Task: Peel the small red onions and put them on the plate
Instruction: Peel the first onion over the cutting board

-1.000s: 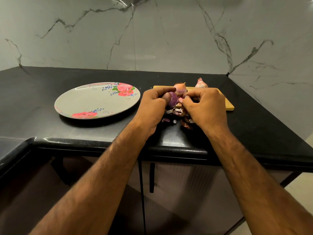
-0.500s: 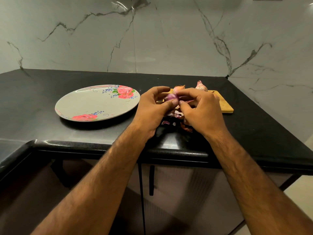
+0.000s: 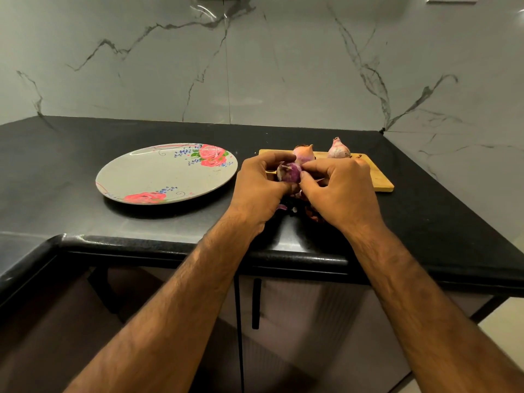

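Note:
A small purple-red onion (image 3: 291, 172), partly peeled, sits between both hands just above the counter. My left hand (image 3: 259, 188) grips it from the left with curled fingers. My right hand (image 3: 340, 191) pinches the onion's skin on its right side. Two unpeeled onions, one (image 3: 304, 153) close behind the hands and another (image 3: 338, 148) further right, stand on the wooden cutting board (image 3: 380, 180). Left of the hands lies the grey floral plate (image 3: 167, 173), with nothing on it.
Loose peel scraps (image 3: 283, 207) lie on the black counter (image 3: 85, 217) under my hands. A marble wall rises behind and to the right. The counter's front edge runs just below my wrists, with cabinet doors beneath.
The onion has turned in my fingers, showing more purple flesh. My right fingers have shifted along its side, and both hands sit slightly higher over the peel pile.

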